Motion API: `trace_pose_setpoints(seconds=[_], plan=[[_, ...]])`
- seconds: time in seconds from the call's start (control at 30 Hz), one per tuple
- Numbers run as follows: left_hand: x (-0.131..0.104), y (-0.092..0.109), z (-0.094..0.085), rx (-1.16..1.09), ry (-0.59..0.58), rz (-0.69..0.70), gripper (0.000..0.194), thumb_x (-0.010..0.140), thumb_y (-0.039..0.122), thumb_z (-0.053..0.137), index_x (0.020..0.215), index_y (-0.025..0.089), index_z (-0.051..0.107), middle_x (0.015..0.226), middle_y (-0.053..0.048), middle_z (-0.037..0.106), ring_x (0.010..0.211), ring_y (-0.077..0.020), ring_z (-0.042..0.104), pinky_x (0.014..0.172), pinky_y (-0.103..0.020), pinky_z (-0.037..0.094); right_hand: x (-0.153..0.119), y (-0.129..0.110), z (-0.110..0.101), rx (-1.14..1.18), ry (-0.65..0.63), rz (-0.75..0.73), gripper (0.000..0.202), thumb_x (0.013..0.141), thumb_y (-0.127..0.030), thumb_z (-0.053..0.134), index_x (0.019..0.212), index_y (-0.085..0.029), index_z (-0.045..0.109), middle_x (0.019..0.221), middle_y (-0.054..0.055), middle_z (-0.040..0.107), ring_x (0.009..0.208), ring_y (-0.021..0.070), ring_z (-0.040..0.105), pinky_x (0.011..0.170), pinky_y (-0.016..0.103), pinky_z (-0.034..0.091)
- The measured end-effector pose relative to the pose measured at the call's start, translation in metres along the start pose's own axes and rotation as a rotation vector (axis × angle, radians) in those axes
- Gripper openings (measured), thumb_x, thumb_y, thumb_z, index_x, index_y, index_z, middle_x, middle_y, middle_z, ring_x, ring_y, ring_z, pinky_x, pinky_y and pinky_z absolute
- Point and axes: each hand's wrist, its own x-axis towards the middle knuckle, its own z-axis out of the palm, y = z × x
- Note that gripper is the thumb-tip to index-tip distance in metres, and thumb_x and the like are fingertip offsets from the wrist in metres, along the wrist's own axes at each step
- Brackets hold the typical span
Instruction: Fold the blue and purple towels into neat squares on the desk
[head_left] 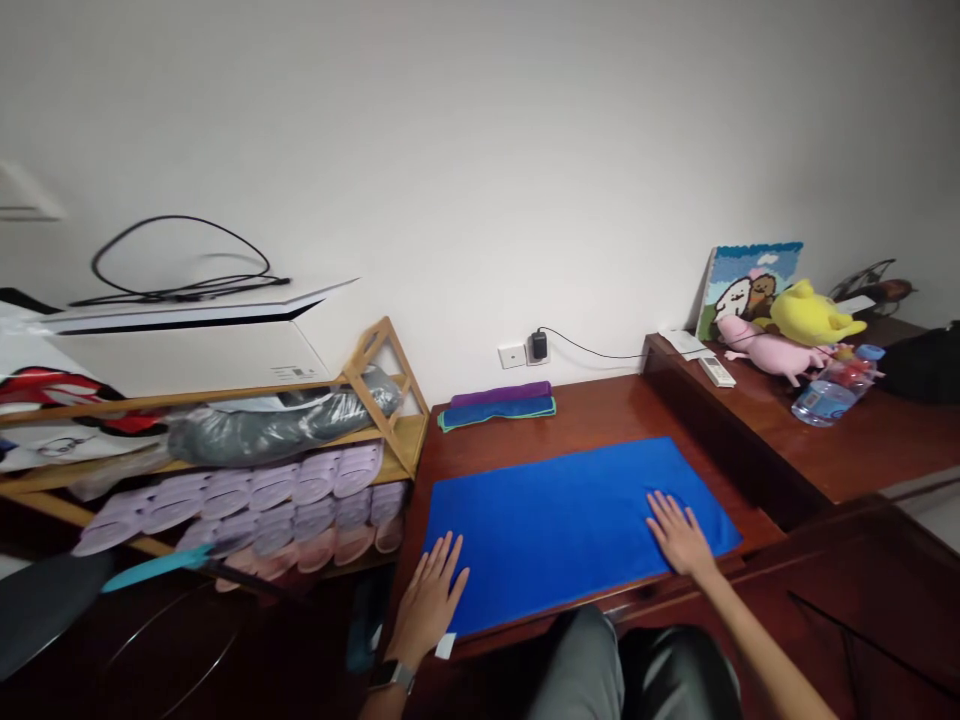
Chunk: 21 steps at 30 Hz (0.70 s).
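A blue towel (562, 530) lies spread out on the reddish-brown wooden table (600, 412) in front of me. Flat at the towel's left edge rests my left hand (429, 605), fingers stretched out, with a watch on the wrist. A small white tag (445, 646) sticks out by that hand at the near left corner. My right hand (679, 532) is laid on the right part of the cloth, its fingers spread, and a few small wrinkles show beside it. Neither hand grips anything. Behind the towel, a folded blue and purple cloth stack (499, 405) sits near the wall.
On the left, a wooden rack (382, 400) holds purple slippers (274, 487) and a white box (202, 360). The raised cabinet top (780, 430) at right bears a pink plush toy (772, 352), a water bottle (825, 398) and a remote (717, 372). A black charger (538, 345) is plugged in.
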Motion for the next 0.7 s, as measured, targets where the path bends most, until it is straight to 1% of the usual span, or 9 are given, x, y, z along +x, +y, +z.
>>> trace_pose_setpoints(seconds=[0.07, 0.1, 0.17, 0.23, 0.3, 0.43, 0.5, 0.6, 0.7], plan=[[0.000, -0.004, -0.001, 0.005, -0.007, 0.004, 0.062, 0.106, 0.050, 0.040, 0.165, 0.033, 0.029, 0.169, -0.005, 0.036, 0.155, -0.0269, 0.036, 0.124, -0.052, 0.036, -0.002, 0.056, 0.001, -0.044, 0.003, 0.078, 0.066, 0.103, -0.050, 0.020, 0.162, -0.027, 0.038, 0.169, 0.004, 0.035, 0.156, 0.0273, 0.030, 0.126, 0.054, 0.025], [0.001, -0.006, -0.002, 0.007, -0.007, 0.007, 0.062, 0.106, 0.050, 0.041, 0.164, 0.034, 0.030, 0.169, -0.004, 0.037, 0.154, -0.0270, 0.037, 0.123, -0.052, 0.036, -0.003, 0.074, 0.003, -0.056, 0.009, 0.106, 0.067, 0.103, -0.050, 0.019, 0.163, -0.026, 0.038, 0.169, 0.005, 0.035, 0.157, 0.0275, 0.030, 0.126, 0.054, 0.026], [0.000, -0.010, -0.003, 0.010, -0.006, 0.015, 0.061, 0.106, 0.050, 0.042, 0.164, 0.035, 0.031, 0.169, -0.004, 0.038, 0.153, -0.0273, 0.038, 0.122, -0.052, 0.037, -0.005, 0.094, 0.007, -0.065, 0.028, 0.138, 0.070, 0.101, -0.052, 0.019, 0.163, -0.024, 0.037, 0.169, 0.006, 0.036, 0.157, 0.0285, 0.030, 0.125, 0.055, 0.026], [-0.001, -0.013, -0.004, 0.011, -0.006, 0.020, 0.059, 0.106, 0.050, 0.042, 0.163, 0.036, 0.033, 0.168, -0.004, 0.039, 0.153, -0.0277, 0.039, 0.121, -0.052, 0.039, -0.006, 0.096, 0.009, -0.065, 0.037, 0.150, 0.072, 0.100, -0.053, 0.020, 0.163, -0.023, 0.038, 0.168, 0.007, 0.036, 0.156, 0.0296, 0.030, 0.125, 0.056, 0.026], [-0.003, -0.017, -0.005, 0.016, -0.011, 0.019, 0.059, 0.106, 0.050, 0.041, 0.162, 0.035, 0.034, 0.168, -0.005, 0.039, 0.153, -0.0285, 0.040, 0.121, -0.053, 0.040, -0.007, 0.089, 0.009, -0.063, 0.049, 0.157, 0.071, 0.100, -0.053, 0.021, 0.161, -0.022, 0.041, 0.167, 0.008, 0.040, 0.155, 0.0305, 0.033, 0.124, 0.056, 0.027], [-0.009, -0.025, -0.010, 0.029, -0.008, 0.001, 0.058, 0.105, 0.051, 0.040, 0.160, 0.034, 0.040, 0.166, -0.005, 0.043, 0.151, -0.0289, 0.043, 0.120, -0.053, 0.040, -0.003, 0.070, -0.002, -0.031, 0.116, 0.090, 0.067, 0.102, -0.054, 0.024, 0.151, -0.021, 0.056, 0.157, 0.011, 0.054, 0.143, 0.0299, 0.050, 0.124, 0.050, 0.031], [-0.004, -0.027, -0.013, 0.026, 0.029, -0.015, 0.056, 0.106, 0.050, 0.039, 0.158, 0.031, 0.046, 0.163, -0.007, 0.049, 0.149, -0.0289, 0.046, 0.121, -0.052, 0.039, 0.005, 0.056, -0.010, 0.007, 0.142, 0.052, 0.065, 0.103, -0.054, 0.024, 0.149, -0.022, 0.058, 0.155, 0.011, 0.056, 0.142, 0.0292, 0.051, 0.124, 0.049, 0.032], [0.020, -0.022, -0.011, 0.008, 0.087, -0.047, 0.057, 0.107, 0.048, 0.034, 0.155, 0.023, 0.050, 0.159, -0.011, 0.052, 0.148, -0.0288, 0.046, 0.123, -0.051, 0.037, 0.026, 0.020, -0.018, 0.051, 0.108, -0.002, 0.066, 0.105, -0.054, 0.022, 0.155, -0.022, 0.051, 0.162, 0.008, 0.048, 0.151, 0.0296, 0.040, 0.126, 0.053, 0.028], [0.059, -0.011, -0.002, -0.005, 0.067, -0.064, 0.058, 0.108, 0.047, 0.031, 0.157, 0.020, 0.048, 0.164, -0.013, 0.046, 0.152, -0.0296, 0.040, 0.124, -0.053, 0.035, 0.047, -0.028, -0.017, 0.081, 0.038, -0.117, 0.067, 0.106, -0.055, 0.020, 0.161, -0.023, 0.041, 0.168, 0.005, 0.038, 0.157, 0.0277, 0.029, 0.128, 0.051, 0.023]])
